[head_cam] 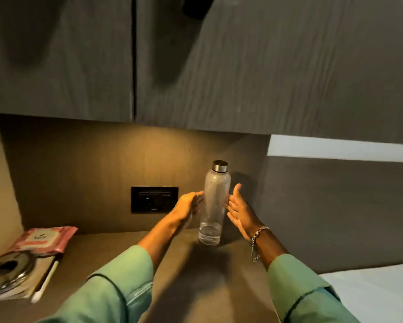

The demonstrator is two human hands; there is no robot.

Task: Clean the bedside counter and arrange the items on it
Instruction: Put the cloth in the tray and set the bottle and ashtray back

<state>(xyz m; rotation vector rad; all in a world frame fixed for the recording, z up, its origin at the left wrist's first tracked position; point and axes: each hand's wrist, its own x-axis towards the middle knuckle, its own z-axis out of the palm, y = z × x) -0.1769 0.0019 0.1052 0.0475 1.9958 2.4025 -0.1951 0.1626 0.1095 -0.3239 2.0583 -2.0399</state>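
Clear plastic bottle (213, 206) with a shiny metal cap stands upright on the brown counter (172, 264), almost empty. Left hand (189, 207) and right hand (239, 209) sit open on either side, fingers at its sides. Bare counter lies between both arms.

bottle (213, 206) on counter (177, 264), wipes pack (45, 238) far left
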